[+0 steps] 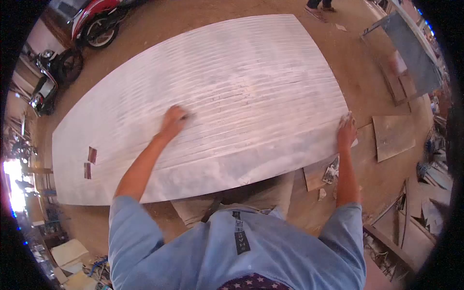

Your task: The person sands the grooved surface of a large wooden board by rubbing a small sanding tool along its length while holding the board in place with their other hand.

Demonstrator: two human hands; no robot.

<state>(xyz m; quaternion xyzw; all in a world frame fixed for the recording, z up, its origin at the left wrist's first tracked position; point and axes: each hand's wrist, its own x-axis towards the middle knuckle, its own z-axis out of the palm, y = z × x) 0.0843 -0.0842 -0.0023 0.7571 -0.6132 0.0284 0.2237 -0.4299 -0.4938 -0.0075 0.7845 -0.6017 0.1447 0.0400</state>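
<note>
You are leaning over a dusty, brown, matt floor (350, 58), where a broad whitish-grey panel with long raised ribs (217, 77) is lying before you. Its far outline is curving, its near band is running smooth, and chalky patches are clouding its surface. Your soft light-blue cloth shirt (193, 256) is filling the near middle.

At the far left, a glossy red motorcycle with a black tyre (92, 17) is standing beyond a dark motorcycle (44, 96). At the far right, a flat-faced grey rectangular piece (411, 48) is leaning at a slant, and nearer, a flat brown four-sided board (394, 137) is lying on the floor.

Your left hand (173, 122) is curling over the panel's ribbed middle, blurred; something dark is showing at its fingers, but whether you are gripping it you cannot tell here. Your right hand (346, 129) is resting at the panel's right edge, fingers partly extended and whitened; their grip is staying unclear. Two small reddish-brown strips (92, 154) are lying on the panel's left end.
</note>
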